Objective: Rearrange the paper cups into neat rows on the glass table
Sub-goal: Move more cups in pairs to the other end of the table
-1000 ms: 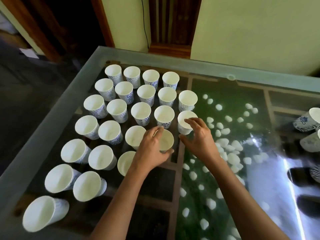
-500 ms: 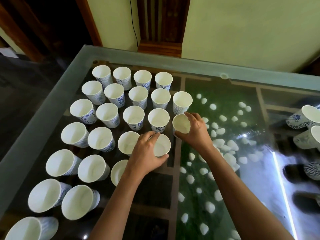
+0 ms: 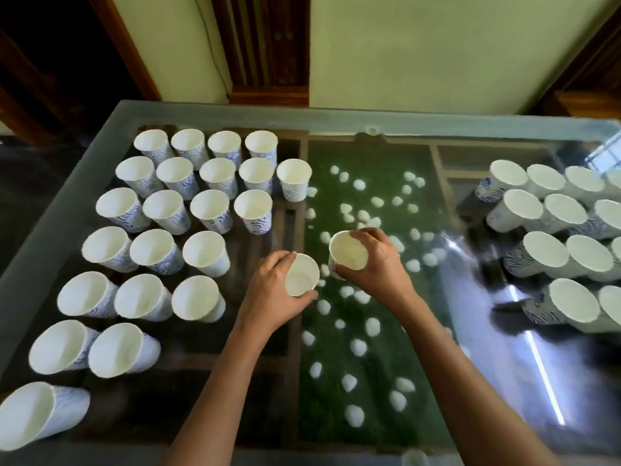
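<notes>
Centrally over the glass-topped bench (image 3: 218,112), the left hand (image 3: 268,301) curls its fingers round one white paper cup (image 3: 301,275). The right hand (image 3: 381,267) curls its fingers round a second white paper cup (image 3: 348,250) just beside it. Rows of blue-patterned paper cups (image 3: 208,203) fill the left side, and more cups (image 3: 544,250) crowd the right edge. White pebbles (image 3: 356,415) lie beneath the glass, and a pale green wall (image 3: 420,45) stands beyond the far edge.

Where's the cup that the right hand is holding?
In the head view the right-hand cup is near the middle of the glass table, gripped by the right hand over the green patch, just right of the left-hand cup.
</notes>
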The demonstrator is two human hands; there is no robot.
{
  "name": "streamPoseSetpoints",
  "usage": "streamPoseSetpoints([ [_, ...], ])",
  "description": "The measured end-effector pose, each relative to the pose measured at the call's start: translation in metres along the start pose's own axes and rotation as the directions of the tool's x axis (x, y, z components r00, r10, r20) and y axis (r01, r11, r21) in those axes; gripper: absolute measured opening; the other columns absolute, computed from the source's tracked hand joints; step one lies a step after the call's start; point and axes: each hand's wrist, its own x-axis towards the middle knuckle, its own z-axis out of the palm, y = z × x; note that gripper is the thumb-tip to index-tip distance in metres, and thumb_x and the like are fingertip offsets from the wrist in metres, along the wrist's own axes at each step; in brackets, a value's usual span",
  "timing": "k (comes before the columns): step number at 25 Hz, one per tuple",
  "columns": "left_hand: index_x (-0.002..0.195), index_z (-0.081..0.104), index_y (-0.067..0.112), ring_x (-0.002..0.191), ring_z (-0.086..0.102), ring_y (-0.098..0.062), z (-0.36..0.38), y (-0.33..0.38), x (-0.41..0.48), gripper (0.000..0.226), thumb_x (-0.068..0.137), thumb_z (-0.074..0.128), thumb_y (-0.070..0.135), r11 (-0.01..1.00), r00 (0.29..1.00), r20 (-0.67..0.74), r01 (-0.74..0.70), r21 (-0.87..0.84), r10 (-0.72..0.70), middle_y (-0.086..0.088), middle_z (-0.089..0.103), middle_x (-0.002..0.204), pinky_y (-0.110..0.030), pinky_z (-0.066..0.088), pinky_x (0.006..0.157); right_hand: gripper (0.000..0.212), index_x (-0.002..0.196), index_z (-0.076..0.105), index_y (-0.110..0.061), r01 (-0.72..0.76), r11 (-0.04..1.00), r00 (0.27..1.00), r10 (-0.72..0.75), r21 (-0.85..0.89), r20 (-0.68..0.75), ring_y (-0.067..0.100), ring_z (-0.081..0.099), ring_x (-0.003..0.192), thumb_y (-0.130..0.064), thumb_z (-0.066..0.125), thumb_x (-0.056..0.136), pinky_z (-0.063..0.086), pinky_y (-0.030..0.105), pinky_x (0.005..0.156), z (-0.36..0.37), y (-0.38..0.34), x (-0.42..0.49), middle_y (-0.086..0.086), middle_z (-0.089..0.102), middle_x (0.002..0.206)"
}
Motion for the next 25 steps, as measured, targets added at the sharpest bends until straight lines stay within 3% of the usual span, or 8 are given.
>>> streamPoseSetpoints([
  [11,0.129,0.05,0.011,0.12,0.042,-0.02,0.112,0.177,-0.062,0.074,0.067,0.076,0.042,0.983,0.964,0.192,-0.178,-0.045,0.183,-0.005,0.049,0.131,-0.028,0.034,0.101,0.062,0.12,0.057,-0.008,-0.251,0.968,0.964,0.249,-0.006,-0.097,0.025,0.051,0.108,-0.03,0.081,0.067,0.028,0.009,0.082,-0.132,0.141,-0.146,0.011,0.049,0.124],
  [18,0.125,0.053,0.007,0.116,0.047,-0.023,0.186,0.276,-0.08,0.072,0.065,0.079,0.037,0.949,0.902,0.296,-0.292,-0.12,0.315,-0.008,0.052,0.128,-0.022,0.029,0.099,0.059,0.119,0.058,-0.007,-0.396,0.918,0.9,0.385,-0.016,-0.204,0.026,0.05,0.112,-0.026,0.081,0.067,0.032,0.017,0.09,-0.205,0.227,-0.209,0.012,0.051,0.124],
  [25,0.127,0.05,0.006,0.122,0.044,-0.024,0.231,0.326,-0.081,0.074,0.066,0.078,0.036,0.942,0.885,0.324,-0.314,-0.117,0.335,-0.011,0.05,0.133,-0.023,0.026,0.104,0.059,0.122,0.055,-0.009,-0.415,0.908,0.895,0.396,-0.055,-0.206,0.027,0.047,0.115,-0.028,0.078,0.07,0.037,0.028,0.094,-0.232,0.276,-0.221,0.011,0.049,0.127],
])
